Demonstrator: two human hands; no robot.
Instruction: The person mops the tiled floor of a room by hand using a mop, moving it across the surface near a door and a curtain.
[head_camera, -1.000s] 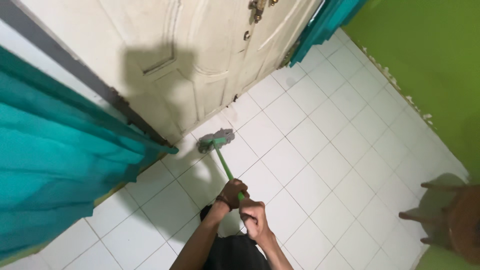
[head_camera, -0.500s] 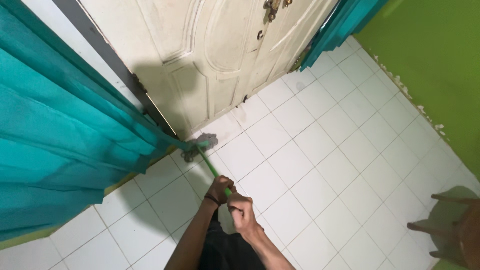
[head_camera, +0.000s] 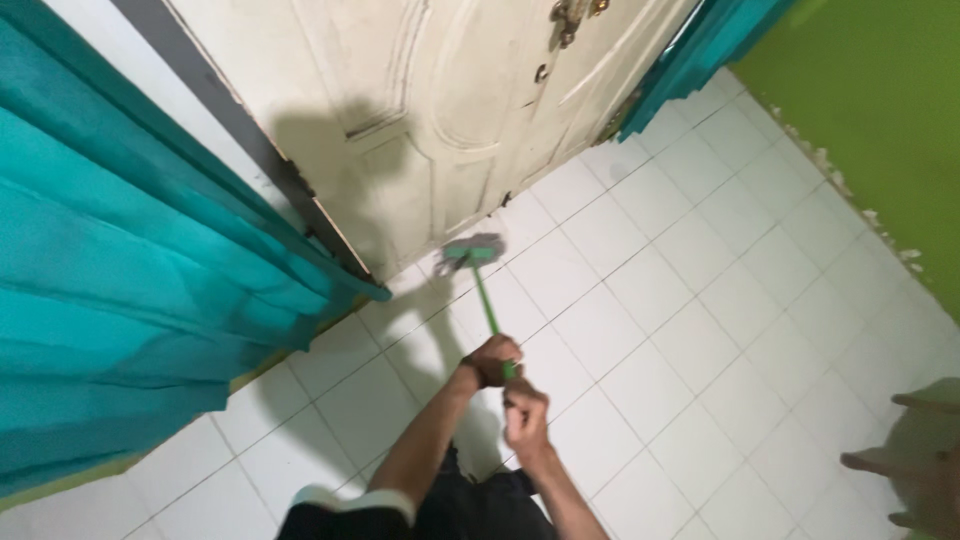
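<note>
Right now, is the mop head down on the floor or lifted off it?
Down: the grey mop head lies flat on the white floor tiles beside the door.

There is a single view, from a camera on the person's head, looking steeply down and ahead over both forearms at the white tiled floor (head_camera: 700, 300). It is tilted, so the cream door (head_camera: 450, 110) slants across the top, the teal curtain (head_camera: 130, 300) fills the left side and the green wall (head_camera: 880, 110) closes the upper right. The hands sit near, low in the centre; the door's foot lies farther off.
</note>
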